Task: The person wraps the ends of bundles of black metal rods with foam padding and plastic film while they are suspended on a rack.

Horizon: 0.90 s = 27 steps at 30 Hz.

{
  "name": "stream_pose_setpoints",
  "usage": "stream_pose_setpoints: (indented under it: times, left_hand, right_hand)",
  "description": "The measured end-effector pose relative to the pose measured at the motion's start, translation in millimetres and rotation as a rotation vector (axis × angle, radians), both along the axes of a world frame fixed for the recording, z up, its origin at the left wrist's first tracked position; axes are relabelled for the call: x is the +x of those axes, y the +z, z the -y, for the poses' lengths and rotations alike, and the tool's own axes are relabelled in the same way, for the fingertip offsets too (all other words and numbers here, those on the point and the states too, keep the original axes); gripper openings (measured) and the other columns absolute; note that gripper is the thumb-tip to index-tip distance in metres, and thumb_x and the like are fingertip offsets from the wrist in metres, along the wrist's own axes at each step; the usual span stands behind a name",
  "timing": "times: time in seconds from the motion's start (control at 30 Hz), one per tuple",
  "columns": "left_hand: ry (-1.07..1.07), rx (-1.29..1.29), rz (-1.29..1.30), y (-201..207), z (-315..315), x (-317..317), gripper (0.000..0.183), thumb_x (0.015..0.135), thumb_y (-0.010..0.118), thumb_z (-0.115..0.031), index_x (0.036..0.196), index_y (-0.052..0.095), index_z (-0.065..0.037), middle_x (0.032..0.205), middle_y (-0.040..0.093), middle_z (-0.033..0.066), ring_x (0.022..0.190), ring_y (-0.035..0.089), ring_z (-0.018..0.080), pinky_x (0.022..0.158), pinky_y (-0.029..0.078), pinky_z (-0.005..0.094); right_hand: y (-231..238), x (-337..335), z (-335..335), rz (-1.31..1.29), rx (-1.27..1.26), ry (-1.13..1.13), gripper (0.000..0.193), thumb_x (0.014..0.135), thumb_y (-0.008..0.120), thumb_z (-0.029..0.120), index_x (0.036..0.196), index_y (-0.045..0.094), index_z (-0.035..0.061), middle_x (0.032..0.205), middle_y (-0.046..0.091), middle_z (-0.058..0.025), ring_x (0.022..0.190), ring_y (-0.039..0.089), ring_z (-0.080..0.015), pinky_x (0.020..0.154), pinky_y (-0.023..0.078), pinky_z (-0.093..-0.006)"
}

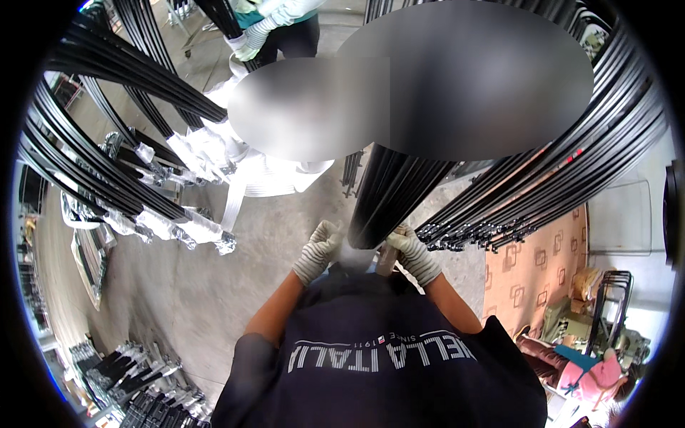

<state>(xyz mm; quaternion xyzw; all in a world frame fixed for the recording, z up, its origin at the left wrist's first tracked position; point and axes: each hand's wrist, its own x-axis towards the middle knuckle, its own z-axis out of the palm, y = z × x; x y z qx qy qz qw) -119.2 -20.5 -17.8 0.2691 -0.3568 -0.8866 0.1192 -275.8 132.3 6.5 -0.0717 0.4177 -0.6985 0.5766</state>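
A bundle of long black tubes (pixel 392 192) slopes down toward my body, its near end between my two hands. Pale, see-through wrap (pixel 354 255) surrounds that end. My left hand (pixel 319 251), in a striped white work glove, is closed beside the left edge of the wrap; what its fingers hold is hidden. On the other side my right hand (pixel 415 255), gloved the same way, grips a brownish roll (pixel 387 259) against the bundle. Blurred patches hide the upper part of the tubes.
Black tubes with white-wrapped ends (pixel 171 221) hang at left. More bare black tubes (pixel 492 214) fan out at right. A co-worker's gloved hand (pixel 251 44) holds tubes at the top. White sheeting (pixel 278 178) lies ahead. Another person (pixel 589 374) is at lower right.
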Motion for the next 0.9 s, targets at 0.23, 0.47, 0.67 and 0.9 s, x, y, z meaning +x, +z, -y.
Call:
stream_pose_setpoints:
  times: [0.23, 0.47, 0.67, 0.9]
  left_hand:
    - [0.085, 0.222, -0.170, -9, -2, 10, 0.013, 0.075, 0.055, -0.003, 0.073, 0.045, -0.011, 0.073, 0.049, -0.0005, 0.066, 0.045, 0.0080, 0.062, 0.040, 0.0209]
    - [-0.019, 0.000, -0.197, 1, -1, 27, 0.017, 0.066, 0.061, 0.000, 0.069, 0.047, -0.009, 0.076, 0.053, 0.0022, 0.073, 0.049, 0.0109, 0.071, 0.041, 0.0239]
    - [-0.225, -0.124, -0.127, 37, -13, 38, 0.036, 0.067, 0.066, -0.008, 0.099, 0.049, -0.009, 0.104, 0.048, 0.0027, 0.096, 0.043, 0.0111, 0.086, 0.033, 0.0277]
    - [-0.077, -0.532, -0.179, 43, -32, 28, 0.054, 0.065, 0.070, -0.026, 0.106, 0.041, -0.007, 0.094, 0.046, 0.0078, 0.093, 0.044, 0.0198, 0.081, 0.038, 0.0292]
  right_hand:
    - [58, 14, -22, -0.206, 0.169, -0.053, 0.042, 0.061, 0.064, 0.000, 0.101, 0.049, 0.0040, 0.082, 0.051, 0.0010, 0.073, 0.049, -0.0090, 0.067, 0.043, -0.0208]
    - [87, 53, -17, -0.497, 0.088, -0.031, 0.038, 0.063, 0.062, -0.008, 0.095, 0.050, 0.0071, 0.087, 0.051, -0.0006, 0.078, 0.049, -0.0083, 0.070, 0.043, -0.0231]
    - [100, 84, 7, -0.816, 0.254, -0.181, 0.026, 0.065, 0.063, -0.001, 0.088, 0.051, 0.0033, 0.081, 0.050, -0.0022, 0.079, 0.051, -0.0111, 0.073, 0.043, -0.0236]
    - [104, 101, 23, -0.801, 0.288, -0.027, 0.028, 0.068, 0.061, -0.001, 0.094, 0.049, 0.0041, 0.104, 0.046, -0.0062, 0.092, 0.050, -0.0142, 0.080, 0.042, -0.0248]
